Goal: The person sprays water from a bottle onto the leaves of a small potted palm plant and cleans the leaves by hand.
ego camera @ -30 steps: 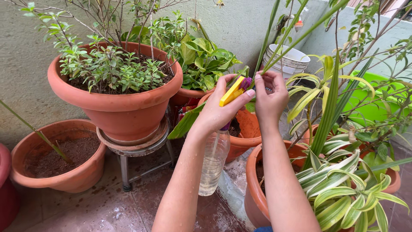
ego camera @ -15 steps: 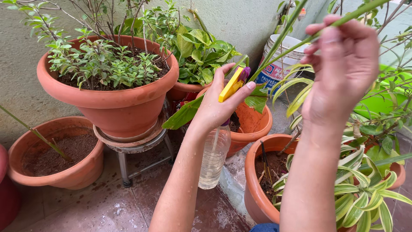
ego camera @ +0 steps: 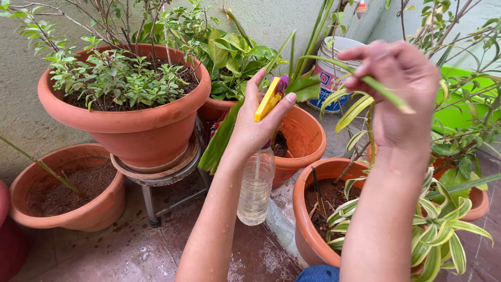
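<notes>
My left hand (ego camera: 255,128) grips a clear spray bottle (ego camera: 255,189) by its neck, fingers on the yellow trigger head (ego camera: 269,97) with a purple nozzle. The bottle hangs upright, partly filled with water. My right hand (ego camera: 402,89) is raised to the right and pinches a long green leaf (ego camera: 376,83) that bends across it. Below that hand stands a terracotta pot (ego camera: 308,219) with a striped green-and-white plant (ego camera: 433,230). The nozzle points toward the leafy plants (ego camera: 237,57) behind.
A large terracotta pot (ego camera: 130,125) with a small-leaved shrub sits on a metal stool (ego camera: 156,188). A soil-filled pot (ego camera: 68,203) stands at left on the wet tiled floor. Another orange pot (ego camera: 302,141), a white bucket (ego camera: 326,73) and a green tub (ego camera: 462,112) stand behind.
My right hand left the nozzle, rose to the right and now holds a long leaf, pulling it down. My left hand keeps the bottle, shifted slightly left.
</notes>
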